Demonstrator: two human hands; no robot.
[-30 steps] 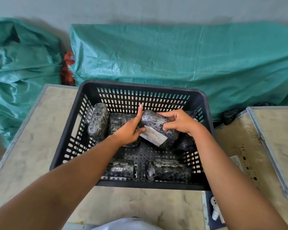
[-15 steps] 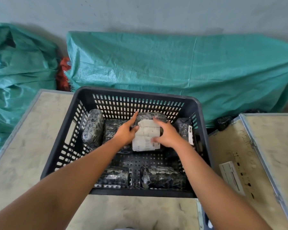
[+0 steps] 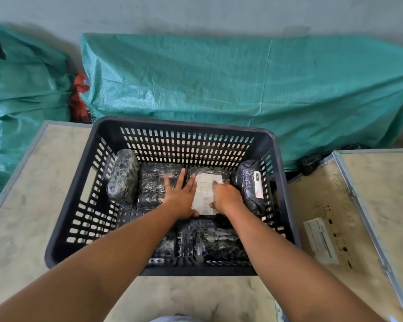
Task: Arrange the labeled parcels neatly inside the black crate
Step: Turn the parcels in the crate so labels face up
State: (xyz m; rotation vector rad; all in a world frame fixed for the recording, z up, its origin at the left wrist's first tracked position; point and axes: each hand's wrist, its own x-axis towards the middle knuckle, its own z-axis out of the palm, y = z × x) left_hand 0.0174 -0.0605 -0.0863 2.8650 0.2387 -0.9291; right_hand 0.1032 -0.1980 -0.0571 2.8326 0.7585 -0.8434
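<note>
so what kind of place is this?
Likely a parcel packing or storage area: wrapped labeled parcels in a black crate, green woven sacks by the wall, metal-edged case tops as work surfaces.

Both forearms reach toward 12 o'clock; left hand [image 3: 180, 197] lies flat, fingers spread, right hand [image 3: 226, 196] curled, palm down

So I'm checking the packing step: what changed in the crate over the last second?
The labeled parcel, held tilted a second ago, now lies flat, label up, in the back row. The left hand has opened flat; the right hand presses the parcel. The other parcels and black crate stayed put.
</note>
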